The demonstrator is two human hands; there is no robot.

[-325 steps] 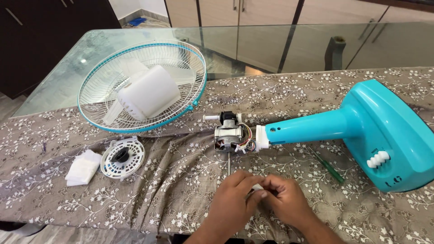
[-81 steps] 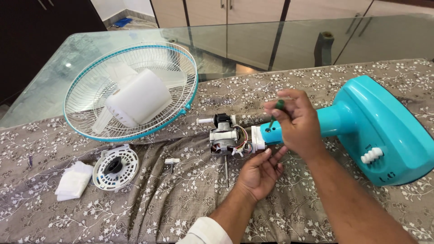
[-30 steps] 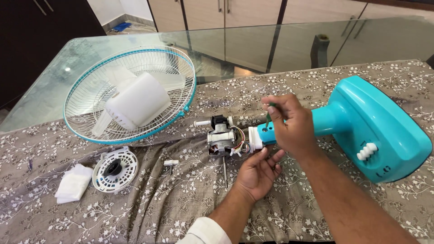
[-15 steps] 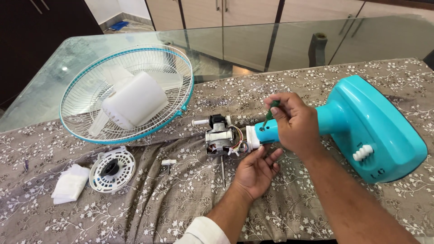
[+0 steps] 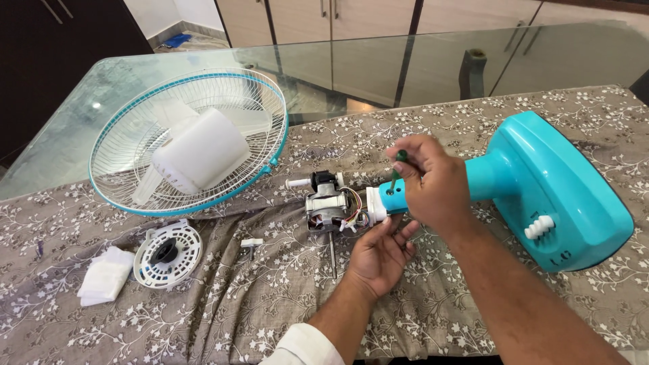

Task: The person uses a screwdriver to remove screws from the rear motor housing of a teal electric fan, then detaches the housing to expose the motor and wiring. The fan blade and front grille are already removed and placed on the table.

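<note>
From the head camera, the right hand [image 5: 433, 186] is closed around a small green-handled screwdriver [image 5: 397, 164], its tip set down onto the end of the glossy turquoise plastic fan stand [image 5: 541, 182], which lies on its side across the cloth. The left hand [image 5: 382, 253] sits palm-up just under that end, fingers loosely curled against the white collar, not clamped on anything I can make out. Beside it lies the bare metal motor [image 5: 329, 206], with coloured wires and a thin steel shaft pointing toward the table edge.

The tablecloth [image 5: 236, 297] is grey-brown with a white flower print, rumpled, over a glass table [image 5: 338, 61]. Further left rest a round wire grille [image 5: 189, 138] with a turquoise rim holding a frosted white cover, a flat white slotted disc [image 5: 167, 253], a folded white cloth [image 5: 105, 277] and a small white clip [image 5: 252, 242]. White round-ended switches stick out of the stand's base, above a small dark marking.
</note>
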